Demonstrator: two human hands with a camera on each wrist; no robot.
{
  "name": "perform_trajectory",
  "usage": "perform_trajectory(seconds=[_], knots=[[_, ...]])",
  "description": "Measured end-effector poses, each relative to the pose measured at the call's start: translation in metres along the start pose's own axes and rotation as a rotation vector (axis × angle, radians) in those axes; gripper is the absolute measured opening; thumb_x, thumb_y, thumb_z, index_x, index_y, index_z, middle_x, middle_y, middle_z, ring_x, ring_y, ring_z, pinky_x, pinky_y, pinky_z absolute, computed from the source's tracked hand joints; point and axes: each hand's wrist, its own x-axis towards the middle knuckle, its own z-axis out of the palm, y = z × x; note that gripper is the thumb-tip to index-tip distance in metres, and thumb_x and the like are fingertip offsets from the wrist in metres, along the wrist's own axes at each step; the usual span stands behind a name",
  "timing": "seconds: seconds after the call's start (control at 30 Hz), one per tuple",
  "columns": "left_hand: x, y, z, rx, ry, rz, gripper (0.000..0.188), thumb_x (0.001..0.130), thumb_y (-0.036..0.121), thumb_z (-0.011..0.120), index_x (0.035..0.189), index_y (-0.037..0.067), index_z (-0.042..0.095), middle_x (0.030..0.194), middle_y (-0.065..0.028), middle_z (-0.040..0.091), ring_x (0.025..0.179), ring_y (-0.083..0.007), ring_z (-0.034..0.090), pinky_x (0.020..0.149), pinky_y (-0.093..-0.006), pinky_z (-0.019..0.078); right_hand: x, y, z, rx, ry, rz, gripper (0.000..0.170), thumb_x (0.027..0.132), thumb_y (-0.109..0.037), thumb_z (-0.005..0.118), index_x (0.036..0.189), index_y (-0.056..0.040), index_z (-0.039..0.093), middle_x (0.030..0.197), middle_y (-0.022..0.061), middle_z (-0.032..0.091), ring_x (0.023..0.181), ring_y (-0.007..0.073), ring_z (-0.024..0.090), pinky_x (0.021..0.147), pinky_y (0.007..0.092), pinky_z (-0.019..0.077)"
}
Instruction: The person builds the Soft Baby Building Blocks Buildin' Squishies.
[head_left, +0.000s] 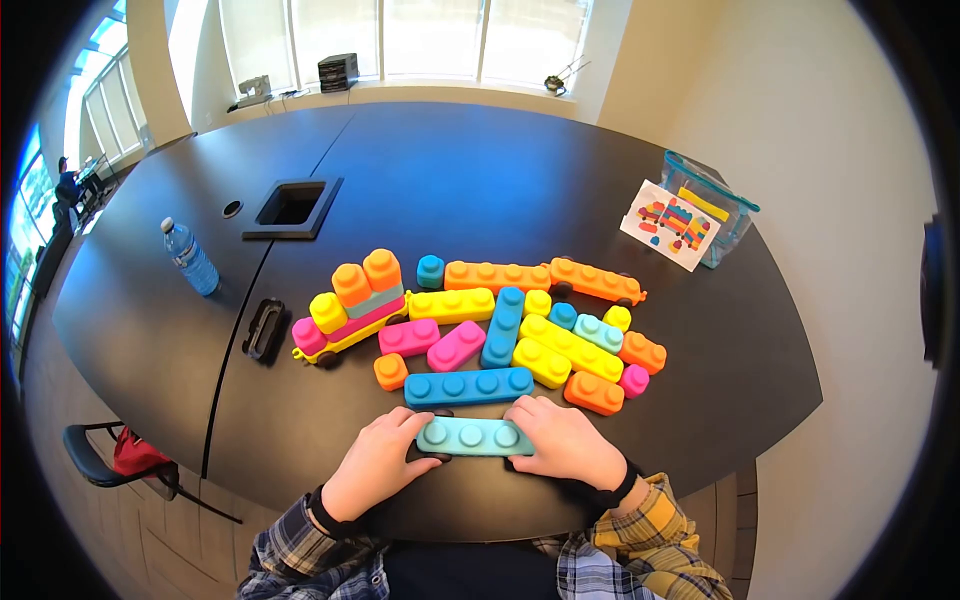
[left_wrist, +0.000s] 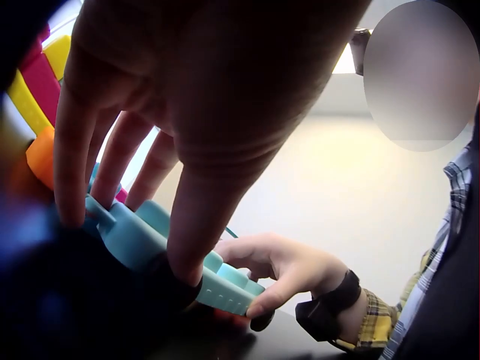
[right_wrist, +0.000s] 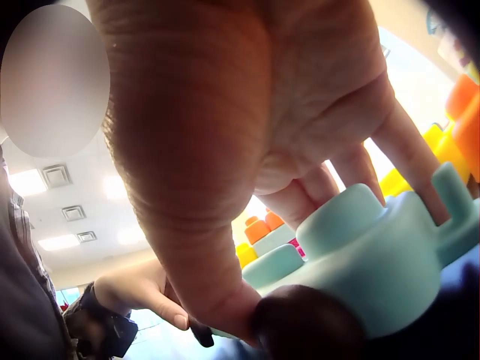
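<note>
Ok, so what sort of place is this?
Probably a meeting room or shared workspace: a large dark table with a square recessed opening, big windows beyond it, and a chair beside it.

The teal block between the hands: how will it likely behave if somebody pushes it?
The teal block would probably roll, as dark wheels show beneath it. It seems stiff: it lies straight between the left hand and the right hand. Low and long, it should hardly tip.

left sleeve (head_left: 297,540): blue-grey plaid. right sleeve (head_left: 662,535): yellow/black plaid. black strap (head_left: 628,481) each wrist, boxy black unit (left_wrist: 318,319) on right.
</note>
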Motion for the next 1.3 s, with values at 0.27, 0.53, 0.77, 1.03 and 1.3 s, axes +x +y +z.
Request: perform_trajectory(seconds=[0.27,0.53,0.77,1.03,1.3], knots=[[0.0,-0.009,0.005,0.021,0.054,-0.005,0.054,0.078,0.023,0.093,0.123,0.007,0.069,0.103,-0.0114,0.067,0.087,-0.0297,0.071,0.076,-0.0382,0.0616,-0.012,-0.005,-0.005,0.025,0.068,0.024,0.046,0.082,-0.026,0.084,0.121,-0.0079,0.065,0.117,0.0073,0.064,0.109,0.0289,0.066,0.084,0.0409,0.0585],[0.001,-0.011,0.006,0.058,0.088,-0.033,0.054,0.075,0.021,0.094,0.122,0.007,0.07,0.098,-0.0108,0.065,0.083,-0.0285,0.071,0.076,-0.0382,0.0613,-0.035,0.007,-0.013,0.066,0.229,0.153,0.024,0.09,-0.021,0.078,0.11,-0.0097,0.072,0.102,0.0068,0.068,0.093,0.029,0.07,0.075,0.0401,0.058],[0.0,-0.01,0.006,0.08,0.104,-0.013,0.055,0.075,0.022,0.094,0.123,0.008,0.07,0.099,-0.011,0.065,0.085,-0.031,0.07,0.078,-0.0412,0.059,-0.031,0.003,-0.005,-0.076,0.236,0.134,0.016,0.09,-0.019,0.077,0.095,-0.0081,0.065,0.094,0.0064,0.064,0.087,0.0283,0.069,0.07,0.0402,0.0572],[0.002,-0.009,0.006,0.057,0.096,-0.035,0.057,0.076,0.022,0.093,0.126,0.009,0.07,0.102,-0.0121,0.066,0.092,-0.0351,0.068,0.082,-0.0444,0.0576,-0.029,0.002,0.0,-0.089,0.256,0.171,0.017,0.087,-0.016,0.079,0.095,-0.0063,0.067,0.095,0.0086,0.066,0.085,0.0318,0.068,0.071,0.0413,0.0572],[0.002,-0.007,0.001,0.058,0.065,-0.03,0.055,0.077,0.021,0.092,0.126,0.009,0.069,0.108,-0.0129,0.067,0.097,-0.0359,0.068,0.086,-0.0448,0.0572,-0.029,0.013,-0.02,-0.023,0.192,0.12,0.017,0.09,-0.018,0.075,0.098,-0.0063,0.067,0.092,0.0091,0.066,0.089,0.0306,0.068,0.073,0.042,0.0575]])
